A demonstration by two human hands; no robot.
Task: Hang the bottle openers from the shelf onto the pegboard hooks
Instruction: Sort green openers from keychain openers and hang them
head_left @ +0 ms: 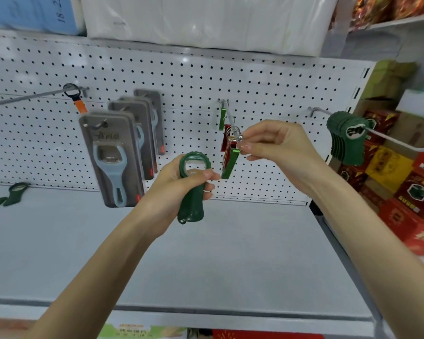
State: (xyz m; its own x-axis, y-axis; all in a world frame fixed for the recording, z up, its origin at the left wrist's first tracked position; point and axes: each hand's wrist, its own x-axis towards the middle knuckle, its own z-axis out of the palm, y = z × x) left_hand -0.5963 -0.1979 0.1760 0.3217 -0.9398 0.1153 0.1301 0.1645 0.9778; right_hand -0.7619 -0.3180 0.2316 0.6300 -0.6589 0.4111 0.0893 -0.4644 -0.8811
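Gripping a seemingly light, stiff dark-green plastic bottle opener (192,192) mid-neck in left hand (171,187), pinching slim green metal opener (230,165) in right hand (277,145).

The left hand (167,189) grips a dark green bottle opener (192,199) upright, thumb across its neck. Just right of it, the right hand (279,148) pinches the ring of a small green bar opener (231,163) at a pegboard (181,77) hook (227,111). Packaged blue openers (113,162) hang left of the hands and stacked green openers (340,138) to the right. The shelf (206,253) lies below.
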